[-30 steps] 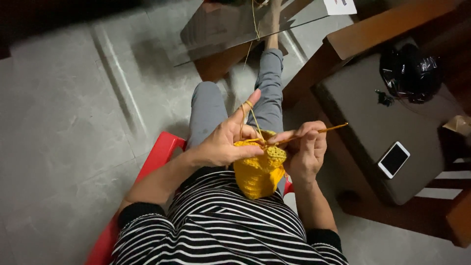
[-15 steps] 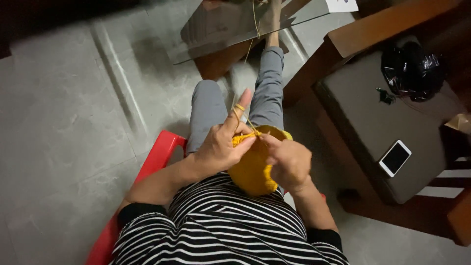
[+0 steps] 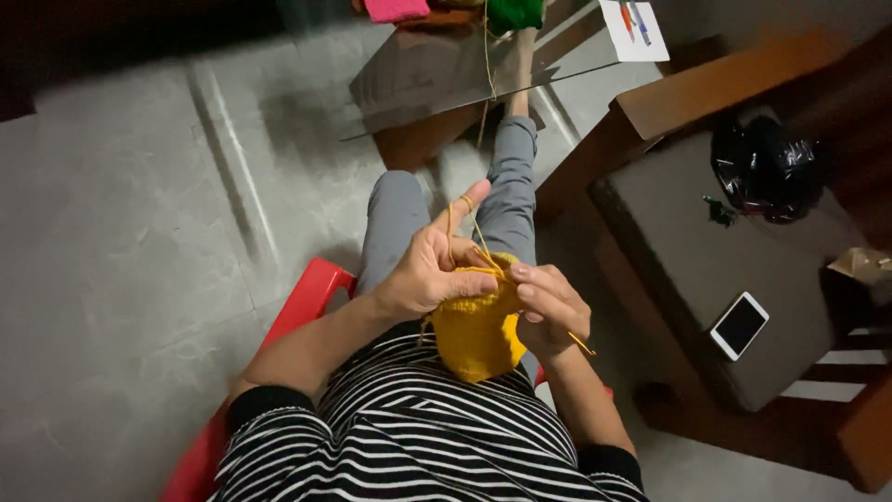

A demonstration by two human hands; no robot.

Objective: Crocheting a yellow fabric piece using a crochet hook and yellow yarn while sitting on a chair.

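Observation:
I sit on a red chair (image 3: 302, 307) in a striped top and grey trousers. My left hand (image 3: 432, 270) grips the top edge of a yellow crocheted piece (image 3: 474, 335) that hangs over my lap, with yellow yarn (image 3: 478, 228) looped over its raised index finger. My right hand (image 3: 548, 307) is closed on a thin crochet hook (image 3: 581, 344) whose end sticks out below the hand to the right. The yarn runs away from me up toward the glass table.
A glass-topped table (image 3: 437, 79) stands ahead with pink and green items and a sheet of paper (image 3: 636, 28). To my right a brown seat (image 3: 706, 270) holds a white phone (image 3: 739, 325) and a black bag (image 3: 767, 167). Grey tiled floor lies at the left.
The right hand has turned, so the hook that pointed out to the upper right now pokes out below the hand. The yellow piece has shifted under my hands.

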